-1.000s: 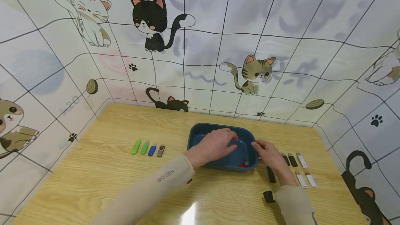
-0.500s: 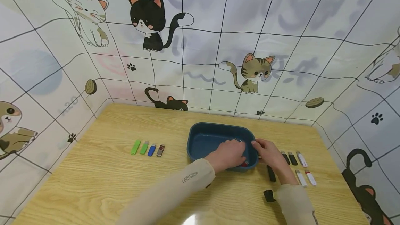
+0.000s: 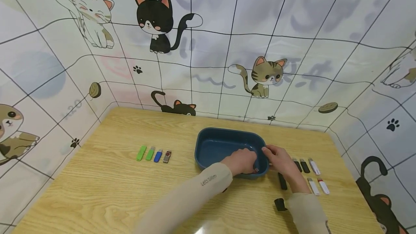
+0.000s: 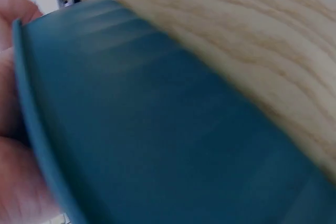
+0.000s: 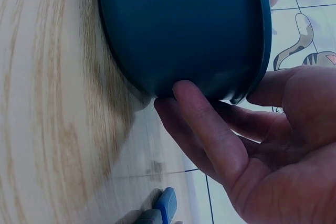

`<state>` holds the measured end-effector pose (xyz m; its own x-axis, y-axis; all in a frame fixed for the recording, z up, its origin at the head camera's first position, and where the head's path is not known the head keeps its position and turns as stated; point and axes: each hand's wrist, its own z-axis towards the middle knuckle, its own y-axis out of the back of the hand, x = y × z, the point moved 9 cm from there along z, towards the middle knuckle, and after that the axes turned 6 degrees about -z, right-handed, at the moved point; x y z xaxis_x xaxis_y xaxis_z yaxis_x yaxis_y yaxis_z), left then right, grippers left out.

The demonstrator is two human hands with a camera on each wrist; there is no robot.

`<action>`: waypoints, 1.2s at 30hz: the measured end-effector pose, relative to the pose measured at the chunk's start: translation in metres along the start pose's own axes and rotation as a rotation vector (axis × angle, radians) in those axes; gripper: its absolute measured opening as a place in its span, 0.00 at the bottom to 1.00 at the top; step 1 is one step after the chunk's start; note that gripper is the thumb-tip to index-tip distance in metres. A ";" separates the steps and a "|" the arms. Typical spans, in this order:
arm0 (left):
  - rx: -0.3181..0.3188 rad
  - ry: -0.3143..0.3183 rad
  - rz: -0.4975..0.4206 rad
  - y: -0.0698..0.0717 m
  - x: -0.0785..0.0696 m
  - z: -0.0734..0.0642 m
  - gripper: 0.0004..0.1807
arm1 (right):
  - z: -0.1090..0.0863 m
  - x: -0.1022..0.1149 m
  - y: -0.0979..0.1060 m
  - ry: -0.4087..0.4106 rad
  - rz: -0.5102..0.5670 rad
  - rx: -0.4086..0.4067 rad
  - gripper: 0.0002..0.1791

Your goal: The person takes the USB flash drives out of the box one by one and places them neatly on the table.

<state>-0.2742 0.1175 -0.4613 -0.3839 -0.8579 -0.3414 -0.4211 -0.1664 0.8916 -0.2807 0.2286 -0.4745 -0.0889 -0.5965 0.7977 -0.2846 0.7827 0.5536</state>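
Observation:
A dark blue plastic bin (image 3: 214, 147) stands on the wooden table. My left hand (image 3: 242, 160) reaches down inside it at the near right corner, fingers curled. At its fingertips shows a small end of the red USB stick (image 3: 256, 170), most of which the hand hides. My right hand (image 3: 278, 160) grips the bin's right end, thumb at the rim and fingers against the outer wall. In the right wrist view the right hand's fingers (image 5: 210, 129) curl against the bin's end wall (image 5: 184, 30). The left wrist view shows mostly the bin's outer side (image 4: 147, 114).
Left of the bin lie two green USB sticks (image 3: 141, 153), a blue one (image 3: 157, 156) and a brown swivel one (image 3: 167, 156) in a row. Black sticks (image 3: 304, 166) and white sticks (image 3: 314, 167) lie beyond my right hand. A cat-patterned cloth (image 3: 211, 46) surrounds the table.
My left hand has moved right and down from over the bin's middle into its near right corner, covering the red USB stick. The right hand has stayed on the bin.

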 end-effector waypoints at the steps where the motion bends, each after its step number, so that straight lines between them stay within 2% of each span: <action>1: 0.004 0.002 -0.008 -0.001 0.000 0.001 0.18 | 0.000 0.000 0.000 -0.001 0.001 0.000 0.33; 5: 0.011 0.009 -0.030 -0.003 0.000 0.001 0.15 | -0.002 0.001 0.000 0.003 0.005 -0.005 0.33; 10: 0.008 -0.018 -0.023 -0.003 -0.004 0.002 0.11 | -0.002 0.002 0.001 0.006 0.007 -0.008 0.33; 21: -0.012 -0.022 -0.001 -0.007 -0.005 0.006 0.10 | -0.001 -0.001 -0.001 0.003 -0.006 -0.010 0.33; 32: -0.080 -0.065 0.032 0.002 -0.005 0.003 0.11 | -0.002 0.000 -0.001 0.014 0.004 -0.007 0.33; 36: -0.103 -0.071 0.029 0.005 -0.001 0.001 0.08 | -0.001 0.000 -0.001 0.018 0.004 -0.006 0.32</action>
<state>-0.2764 0.1180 -0.4565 -0.4536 -0.8269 -0.3325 -0.3240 -0.1946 0.9258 -0.2793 0.2282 -0.4744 -0.0730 -0.5898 0.8042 -0.2789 0.7863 0.5513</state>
